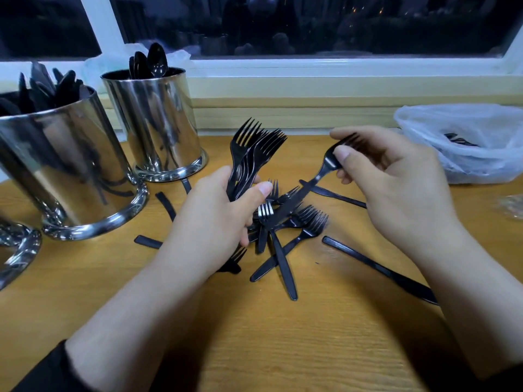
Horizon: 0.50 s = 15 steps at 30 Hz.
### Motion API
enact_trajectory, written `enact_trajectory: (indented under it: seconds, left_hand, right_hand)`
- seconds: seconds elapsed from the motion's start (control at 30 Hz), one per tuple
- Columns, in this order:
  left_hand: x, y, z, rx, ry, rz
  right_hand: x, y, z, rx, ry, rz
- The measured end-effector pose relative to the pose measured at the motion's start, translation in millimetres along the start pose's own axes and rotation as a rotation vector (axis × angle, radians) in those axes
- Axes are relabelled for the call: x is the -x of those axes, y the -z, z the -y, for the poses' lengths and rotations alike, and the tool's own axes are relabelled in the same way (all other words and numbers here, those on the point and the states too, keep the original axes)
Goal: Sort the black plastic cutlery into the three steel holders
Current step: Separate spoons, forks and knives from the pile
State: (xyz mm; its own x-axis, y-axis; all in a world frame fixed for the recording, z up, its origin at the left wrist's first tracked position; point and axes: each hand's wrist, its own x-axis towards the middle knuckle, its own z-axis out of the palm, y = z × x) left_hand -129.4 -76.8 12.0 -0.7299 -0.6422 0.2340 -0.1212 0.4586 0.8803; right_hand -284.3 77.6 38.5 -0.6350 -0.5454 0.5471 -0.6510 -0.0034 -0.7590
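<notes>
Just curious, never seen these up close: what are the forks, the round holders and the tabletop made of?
Forks: seemingly black plastic, thin and glossy, with soft highlights on the tines. Round holders: polished metal, probably steel, mirroring the room and the cutlery. Tabletop: light wood or a wood-look laminate, with visible grain lines; which one I cannot tell.

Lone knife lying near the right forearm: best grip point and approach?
Grip the knife at its bare handle end, toward the table's middle, coming from above. The blade end runs under the right forearm; the handle end lies flat, apart from the fork pile.
</notes>
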Motion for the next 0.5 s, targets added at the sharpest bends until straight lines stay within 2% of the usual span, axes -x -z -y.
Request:
enact_trajectory:
  seconds: [0.13,0.37,0.5]
  left_hand:
    - [0.5,0.4,-4.4,0.027,0.004,0.017]
    - [14.1,-12.6,-21.3,0.354,0.098,0.219]
    - [17.9,-18.4,-20.7,0.342,0.103,0.292]
  right_hand:
    - [6.4,-9.3,4.5,-0.049,-0.014,0.104]
    - [11.6,-28.8,7.0,-0.207,-0.048,-0.004]
    - [11.4,-29.6,7.5,-0.282,-0.065,-0.022]
